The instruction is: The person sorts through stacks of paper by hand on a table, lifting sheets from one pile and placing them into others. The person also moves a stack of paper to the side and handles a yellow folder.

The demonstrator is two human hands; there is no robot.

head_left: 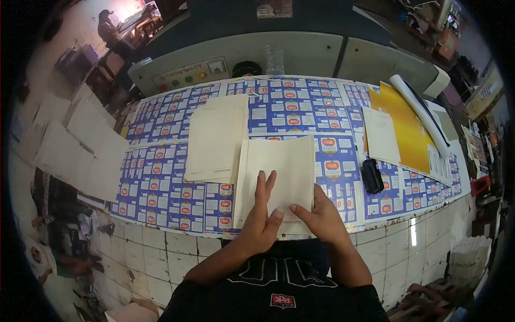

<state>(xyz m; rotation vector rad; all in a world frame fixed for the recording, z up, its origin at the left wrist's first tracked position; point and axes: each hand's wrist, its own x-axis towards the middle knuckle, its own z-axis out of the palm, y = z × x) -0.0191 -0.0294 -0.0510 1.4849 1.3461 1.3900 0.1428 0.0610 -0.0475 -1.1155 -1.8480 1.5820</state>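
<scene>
Both hands press flat on the cream paper stack (279, 172) near the table's (161, 204) 6 o'clock edge: left hand (263, 222) open, fingers spread to pin it; right hand (322, 217) open, thumb sliding the bottom edge. Second stack (214, 139) lies at 10 o'clock, just beside.

Two bare hands, the left hand (261, 222) and the right hand (320, 214), were in view. Two stacks of cream paper sheets lay on the bench: one under the hands (279, 166) and one to its left (217, 137). One black rectangular handheld object (372, 175), one white rolled paper tube (419, 110) and one yellow glossy sheet (405, 126) were present.
</scene>
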